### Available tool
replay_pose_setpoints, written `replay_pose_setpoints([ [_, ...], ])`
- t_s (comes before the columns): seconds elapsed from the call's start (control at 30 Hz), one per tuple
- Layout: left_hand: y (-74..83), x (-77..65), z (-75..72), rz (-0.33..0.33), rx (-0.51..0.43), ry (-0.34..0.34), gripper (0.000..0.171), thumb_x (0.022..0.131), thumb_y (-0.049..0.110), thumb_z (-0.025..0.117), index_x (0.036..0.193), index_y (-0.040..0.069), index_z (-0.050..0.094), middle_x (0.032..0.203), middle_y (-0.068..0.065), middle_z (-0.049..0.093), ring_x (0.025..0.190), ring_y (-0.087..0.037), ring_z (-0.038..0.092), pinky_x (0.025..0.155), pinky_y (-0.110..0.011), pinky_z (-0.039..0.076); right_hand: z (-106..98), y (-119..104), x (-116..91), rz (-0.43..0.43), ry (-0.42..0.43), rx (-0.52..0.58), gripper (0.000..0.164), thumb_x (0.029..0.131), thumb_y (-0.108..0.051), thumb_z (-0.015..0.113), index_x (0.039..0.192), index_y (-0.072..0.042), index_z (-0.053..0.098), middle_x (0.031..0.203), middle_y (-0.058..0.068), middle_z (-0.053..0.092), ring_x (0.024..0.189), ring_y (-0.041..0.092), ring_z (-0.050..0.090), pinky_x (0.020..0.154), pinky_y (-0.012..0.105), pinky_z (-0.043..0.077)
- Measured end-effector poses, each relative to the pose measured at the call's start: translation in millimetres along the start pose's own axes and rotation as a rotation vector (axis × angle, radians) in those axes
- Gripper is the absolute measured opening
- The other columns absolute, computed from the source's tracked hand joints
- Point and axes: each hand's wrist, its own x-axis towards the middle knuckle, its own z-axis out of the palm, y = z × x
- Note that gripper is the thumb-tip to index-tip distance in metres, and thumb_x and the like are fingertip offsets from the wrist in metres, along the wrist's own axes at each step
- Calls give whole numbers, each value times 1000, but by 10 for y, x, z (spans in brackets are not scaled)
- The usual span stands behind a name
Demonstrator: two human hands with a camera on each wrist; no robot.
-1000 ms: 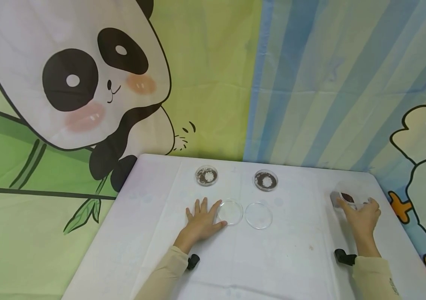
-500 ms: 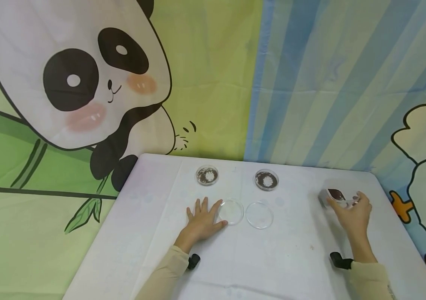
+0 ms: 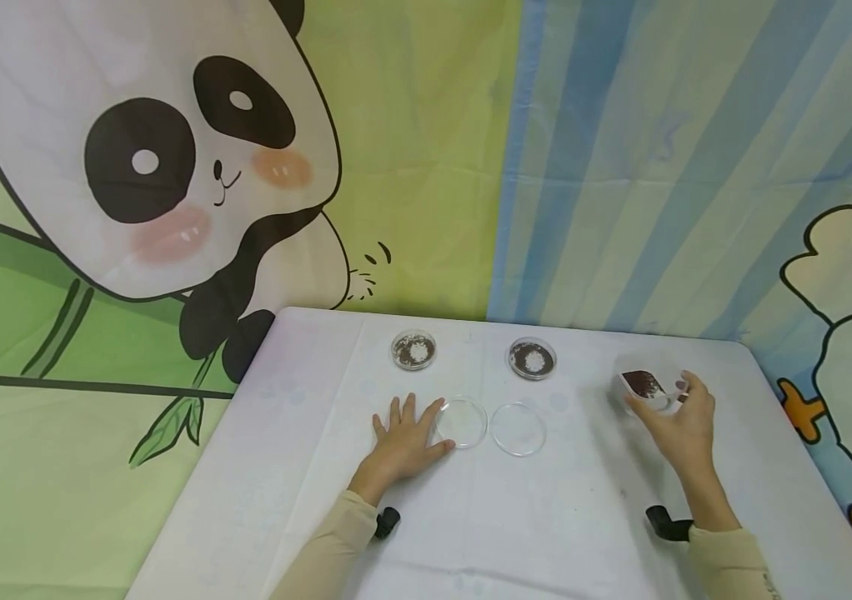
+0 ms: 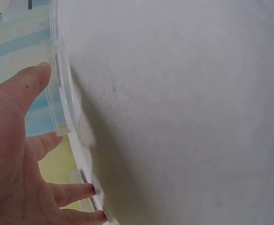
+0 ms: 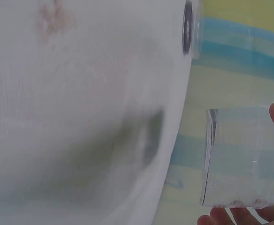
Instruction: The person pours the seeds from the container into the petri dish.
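Observation:
My left hand (image 3: 400, 447) lies on the table with its fingers spread and straight. Its thumb and index finger touch the rim of a clear round dish lid (image 3: 460, 422), seen edge-on as a clear lid (image 4: 59, 89) in the left wrist view. Beside it lies a second clear lid (image 3: 518, 429). Raised over the table's right part, my right hand (image 3: 684, 433) grips a clear plastic container (image 3: 644, 385) with dark brown, crumbly matter inside. In the right wrist view, thumb and fingers hold opposite sides of this clear container (image 5: 245, 159), apart from the tabletop.
Two petri dishes, a left one (image 3: 414, 350) and a right one (image 3: 533, 358), stand behind the lids, each with dark grains around a pale patch. The white-covered table (image 3: 531, 517) meets a printed cloth backdrop (image 3: 426, 167) at its back edge.
My right hand has moved left with the clear container, which now tips its dark contents more into view. The left hand and the dishes have stayed in place.

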Motion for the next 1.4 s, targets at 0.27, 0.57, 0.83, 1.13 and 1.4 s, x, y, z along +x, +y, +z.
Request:
replay_pose_setpoints([
  [0.27, -18, 8, 6, -12, 7, -2, 78, 92, 63, 58, 158, 30, 32, 160, -28, 17, 146, -54, 6, 104, -79, 6, 129, -222, -140, -160, -30, 7, 99, 81, -23, 85, 153, 5, 24, 138, 35, 33, 120, 48, 39, 87, 62, 40],
  [0.57, -16, -1, -3, -10, 3, 2, 78, 92, 63, 59, 157, 30, 33, 160, -28, 18, 145, -54, 7, 104, -79, 7, 334, -323, -214, -307, -82, 7, 97, 74, -13, 89, 149, 6, 30, 135, 32, 36, 121, 44, 38, 88, 63, 38],
  [0.83, -7, -14, -15, 5, -3, 14, 78, 92, 63, 59, 157, 28, 33, 159, -29, 18, 145, -55, 8, 104, -79, 8, 535, -403, -281, -410, -148, -3, 99, 71, -8, 90, 149, 6, 29, 135, 32, 37, 121, 44, 39, 92, 65, 37],
  [1.13, 13, -10, -29, 0, -4, 8, 78, 92, 62, 59, 157, 28, 34, 160, -28, 18, 145, -55, 8, 105, -79, 7, 786, -505, -320, -546, -216, -5, 102, 67, -3, 92, 149, 3, 31, 138, 29, 37, 126, 43, 36, 97, 65, 36],
  [1.4, 2, 2, -17, -4, 7, 5, 78, 92, 63, 60, 157, 30, 33, 160, -28, 19, 145, -54, 8, 105, -78, 8, 947, -592, -360, -673, -283, -74, 102, 69, -8, 91, 151, 0, 31, 141, 28, 38, 130, 44, 32, 100, 61, 37],
])
